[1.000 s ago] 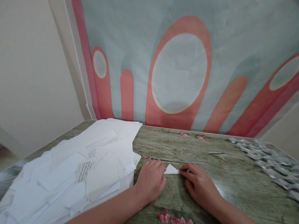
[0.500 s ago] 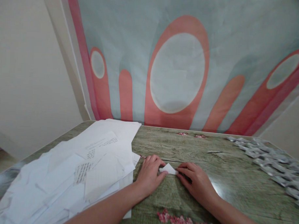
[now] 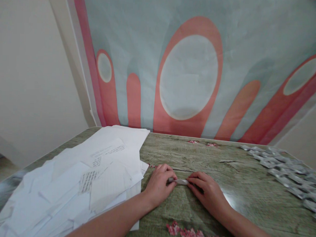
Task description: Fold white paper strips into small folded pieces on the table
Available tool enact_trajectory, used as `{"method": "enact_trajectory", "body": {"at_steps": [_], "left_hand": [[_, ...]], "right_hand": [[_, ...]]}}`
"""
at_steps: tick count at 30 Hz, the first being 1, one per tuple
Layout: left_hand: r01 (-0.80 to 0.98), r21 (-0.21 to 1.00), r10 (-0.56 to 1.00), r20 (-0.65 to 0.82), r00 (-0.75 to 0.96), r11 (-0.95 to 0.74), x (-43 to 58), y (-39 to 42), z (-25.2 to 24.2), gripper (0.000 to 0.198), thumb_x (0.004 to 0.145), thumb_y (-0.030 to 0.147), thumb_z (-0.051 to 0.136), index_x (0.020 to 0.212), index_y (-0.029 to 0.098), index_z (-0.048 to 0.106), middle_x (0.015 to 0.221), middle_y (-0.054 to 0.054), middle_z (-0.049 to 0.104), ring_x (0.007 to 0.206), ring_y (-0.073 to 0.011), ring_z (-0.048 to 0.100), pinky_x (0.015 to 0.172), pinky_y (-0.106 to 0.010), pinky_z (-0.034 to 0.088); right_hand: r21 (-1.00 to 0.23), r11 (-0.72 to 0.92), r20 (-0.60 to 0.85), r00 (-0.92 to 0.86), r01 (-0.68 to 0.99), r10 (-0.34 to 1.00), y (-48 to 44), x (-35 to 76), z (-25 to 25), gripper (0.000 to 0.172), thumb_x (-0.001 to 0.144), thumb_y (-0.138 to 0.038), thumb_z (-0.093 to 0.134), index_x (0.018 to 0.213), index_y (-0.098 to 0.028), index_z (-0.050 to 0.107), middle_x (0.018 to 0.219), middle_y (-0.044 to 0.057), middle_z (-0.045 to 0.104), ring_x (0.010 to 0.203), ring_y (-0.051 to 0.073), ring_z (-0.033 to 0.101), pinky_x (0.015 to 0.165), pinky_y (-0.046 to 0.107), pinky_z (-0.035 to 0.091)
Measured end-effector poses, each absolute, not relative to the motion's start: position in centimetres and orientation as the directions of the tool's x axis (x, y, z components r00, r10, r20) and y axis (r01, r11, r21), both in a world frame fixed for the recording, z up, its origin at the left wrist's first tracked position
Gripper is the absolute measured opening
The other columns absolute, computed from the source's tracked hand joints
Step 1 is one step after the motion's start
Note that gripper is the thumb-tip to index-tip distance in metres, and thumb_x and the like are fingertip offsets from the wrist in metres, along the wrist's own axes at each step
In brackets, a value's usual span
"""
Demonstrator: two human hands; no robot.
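A small folded strip of white paper (image 3: pixel 181 182) lies between my two hands, low over the table. My left hand (image 3: pixel 159 186) is closed on its left end, thumb in front and fingers behind. On the other end, my right hand (image 3: pixel 206 190) pinches the strip between thumb and fingertips. The paper now looks narrow and slightly twisted; both its ends are partly hidden by my fingers.
A wide pile of loose white papers (image 3: pixel 64 184), some printed, covers the left of the table. Rows of folded grey-white paper pieces (image 3: pixel 286 168) lie at the right. The wood-patterned table (image 3: pixel 258 212) meets a painted backdrop (image 3: pixel 235 41) at its far edge.
The paper's raised triangular point has gone down, leaving a narrow strip. My left fingers have shifted slightly along it; my right hand has hardly moved.
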State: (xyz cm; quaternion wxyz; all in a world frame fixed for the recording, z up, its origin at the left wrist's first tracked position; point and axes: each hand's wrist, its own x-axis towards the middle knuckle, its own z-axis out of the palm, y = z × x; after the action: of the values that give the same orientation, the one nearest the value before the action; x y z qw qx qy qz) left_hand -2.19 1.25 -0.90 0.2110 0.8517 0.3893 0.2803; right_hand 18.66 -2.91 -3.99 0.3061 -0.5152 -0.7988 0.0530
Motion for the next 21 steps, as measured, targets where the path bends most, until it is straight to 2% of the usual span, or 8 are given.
{"method": "enact_trajectory", "body": {"at_steps": [5,8,11,14,21], "left_hand": [[0.508,0.589,0.762,0.334,0.555,-0.628,-2.17,1.14,-0.73,0.007,0.076,0.016,0.063,0.079,0.021,0.065,0.095,-0.002,0.057,0.096,-0.0184,0.049,0.086,-0.032,0.037],[0.486,0.629,0.779,0.35,0.521,-0.607,-2.12,1.18,-0.49,0.007,0.076,0.014,0.061,0.077,0.02,0.064,0.093,-0.002,0.057,0.094,-0.0179,0.05,0.085,-0.031,0.038],[0.462,0.683,0.811,0.361,0.459,-0.566,-1.97,1.2,-0.29,0.007,0.075,0.012,0.061,0.075,0.019,0.062,0.09,-0.002,0.057,0.092,-0.0176,0.051,0.085,-0.031,0.038],[0.419,0.745,0.839,0.351,0.416,-0.519,-1.74,1.07,-0.27,0.006,0.075,0.013,0.061,0.075,0.018,0.062,0.09,-0.002,0.057,0.092,-0.0173,0.052,0.086,-0.031,0.039],[0.334,0.823,0.861,0.322,0.393,-0.46,-1.39,0.59,-0.44,0.004,0.077,0.014,0.06,0.075,0.017,0.062,0.09,-0.003,0.057,0.092,-0.0165,0.054,0.086,-0.028,0.04]], "right_hand": [[-0.401,0.477,0.457,-0.281,0.782,0.844,-2.93,18.67,-4.03,0.016,0.088,-0.022,0.05,0.095,-0.023,0.064,0.092,0.006,0.062,0.083,0.019,0.059,0.074,0.034,0.048],[-0.413,0.475,0.534,-0.216,0.777,0.818,-2.99,18.66,-3.82,0.017,0.087,-0.024,0.051,0.101,-0.021,0.06,0.096,0.007,0.061,0.087,0.02,0.058,0.074,0.035,0.049],[-0.418,0.491,0.62,-0.154,0.765,0.769,-3.09,18.69,-3.47,0.011,0.086,-0.023,0.051,0.092,-0.02,0.059,0.093,0.008,0.061,0.087,0.02,0.058,0.074,0.035,0.049],[-0.368,0.536,0.674,-0.18,0.759,0.717,-3.21,18.75,-3.21,0.011,0.086,-0.021,0.051,0.086,-0.022,0.062,0.087,0.006,0.061,0.081,0.019,0.059,0.071,0.033,0.049],[-0.317,0.549,0.72,-0.181,0.774,0.67,-3.45,18.9,-3.08,0.018,0.085,-0.019,0.054,0.098,-0.026,0.065,0.087,0.005,0.062,0.081,0.019,0.059,0.071,0.035,0.047]]}}
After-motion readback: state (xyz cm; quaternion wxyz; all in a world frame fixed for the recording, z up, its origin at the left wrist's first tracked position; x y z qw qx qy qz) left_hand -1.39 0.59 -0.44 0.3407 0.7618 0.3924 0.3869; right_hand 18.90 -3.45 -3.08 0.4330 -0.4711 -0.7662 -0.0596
